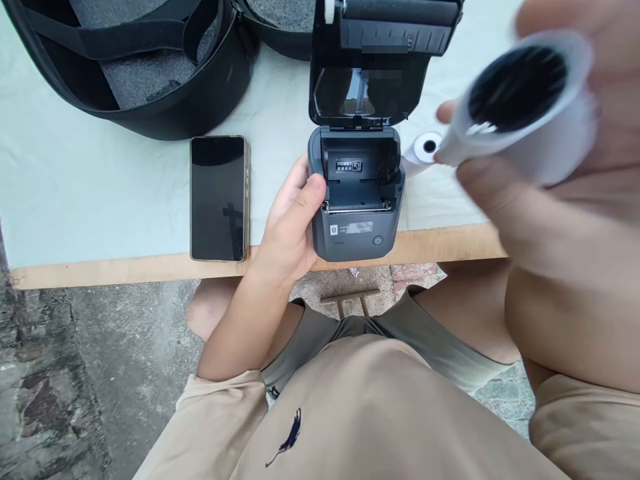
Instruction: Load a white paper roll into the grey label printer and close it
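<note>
A dark grey portable label printer (pixel 356 237) stands at the table's front edge, its black lid (pixel 370 87) swung up and its paper bay bare inside. My left hand (pixel 295 220) is closed around the printer's left side, thumb on top. Raised close to the camera at the right, my right hand (pixel 530 207) grips a white paper roll (pixel 555 147), its dark hollow core facing me. The hand is smeared by motion. Just right of the printer, a second, smaller-looking paper roll (pixel 420 152) lies on the table, partly hidden behind the printer.
A smartphone (pixel 219 199) with a dark screen lies left of the printer. An open black zip case (pixel 210 100) with grey foam lining occupies the back left. The pale table cover (pixel 100 193) ends at a wooden front edge (pixel 150 272), with my legs below it.
</note>
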A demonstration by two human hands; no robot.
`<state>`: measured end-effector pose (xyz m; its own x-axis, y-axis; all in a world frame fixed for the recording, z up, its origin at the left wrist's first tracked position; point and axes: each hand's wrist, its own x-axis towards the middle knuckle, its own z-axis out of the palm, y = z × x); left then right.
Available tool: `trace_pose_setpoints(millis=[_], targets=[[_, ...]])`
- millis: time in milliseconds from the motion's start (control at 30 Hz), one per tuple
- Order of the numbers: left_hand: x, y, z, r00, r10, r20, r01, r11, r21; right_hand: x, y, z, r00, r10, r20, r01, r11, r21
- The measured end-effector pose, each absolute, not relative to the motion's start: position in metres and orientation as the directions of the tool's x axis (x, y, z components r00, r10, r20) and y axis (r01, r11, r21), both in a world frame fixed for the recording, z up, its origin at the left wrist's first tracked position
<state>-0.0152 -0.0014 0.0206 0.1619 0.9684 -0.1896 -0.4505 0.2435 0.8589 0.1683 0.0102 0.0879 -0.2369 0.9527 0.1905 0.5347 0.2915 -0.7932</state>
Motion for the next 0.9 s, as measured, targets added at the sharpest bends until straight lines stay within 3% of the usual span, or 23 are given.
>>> trace_pose_setpoints(millis=[67, 133, 233, 500, 633, 733, 900], targets=[[-0.016, -0.001, 0.022, 0.169, 0.969, -0.179, -0.467, 0.239, 0.851, 0.156, 0.006, 0.090, -0.358, 0.874, 0.328, 0.496, 0.475, -0.726], [-0.018, -0.001, 0.023, 0.182, 0.965, -0.187, -0.468, 0.253, 0.847, 0.148, 0.007, 0.088, -0.434, 0.832, 0.346, 0.570, 0.551, -0.609], [-0.020, -0.002, 0.024, 0.206, 0.955, -0.213, -0.452, 0.286, 0.845, 0.144, 0.011, 0.085, -0.454, 0.840, 0.299, 0.704, 0.543, -0.457], [-0.021, -0.002, 0.021, 0.238, 0.955, -0.174, -0.459, 0.269, 0.847, 0.137, 0.010, 0.081, -0.450, 0.871, 0.198, 0.841, 0.488, -0.234], [-0.022, -0.001, 0.019, 0.262, 0.951, -0.163, -0.469, 0.273, 0.840, 0.135, 0.014, 0.072, -0.443, 0.866, 0.233, 0.869, 0.479, -0.127], [-0.023, -0.001, 0.019, 0.257, 0.953, -0.161, -0.485, 0.271, 0.832, 0.137, 0.017, 0.066, -0.477, 0.836, 0.272, 0.843, 0.523, -0.128], [-0.022, -0.001, 0.020, 0.252, 0.954, -0.162, -0.523, 0.275, 0.807, 0.138, 0.015, 0.062, -0.503, 0.762, 0.408, 0.736, 0.625, -0.260]])
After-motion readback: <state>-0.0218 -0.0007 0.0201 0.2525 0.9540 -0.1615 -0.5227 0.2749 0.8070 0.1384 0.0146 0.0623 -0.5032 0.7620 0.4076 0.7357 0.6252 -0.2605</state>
